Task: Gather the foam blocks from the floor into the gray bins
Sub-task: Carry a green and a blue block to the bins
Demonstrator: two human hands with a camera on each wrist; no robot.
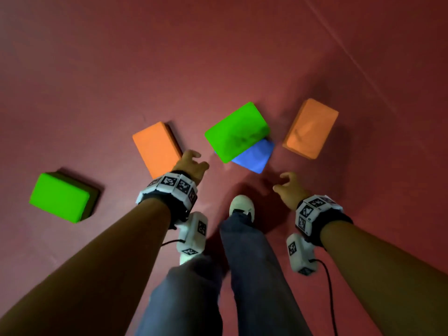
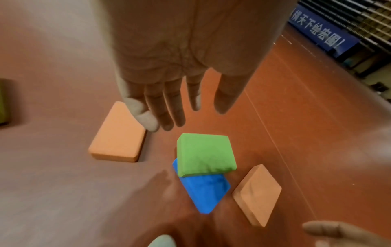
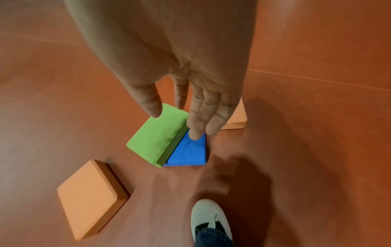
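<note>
- Foam blocks lying on the red floor [image 1: 218, 57]: green block [image 1: 236, 130] sitting tilted on top of the blue block [image 1: 254, 155], just ahead of both hands and between them.
- Orange block [image 1: 156, 147] lying just beside the left hand [image 1: 191, 166]; second orange block [image 1: 310, 128] lying ahead of the right hand [image 1: 288, 190]; another green block [image 1: 60, 197] sitting well off to the left.
- Both hands hanging above the floor, fingers spread and relaxed, holding nothing, touching nothing.

floor [image 1: 218, 57]: red-brown
frame left: green block [image 1: 60, 197]
centre: orange block [image 1: 155, 146], blue block [image 1: 254, 155]
right: second orange block [image 1: 310, 128]
lower centre: white shoe [image 1: 242, 206]
</note>
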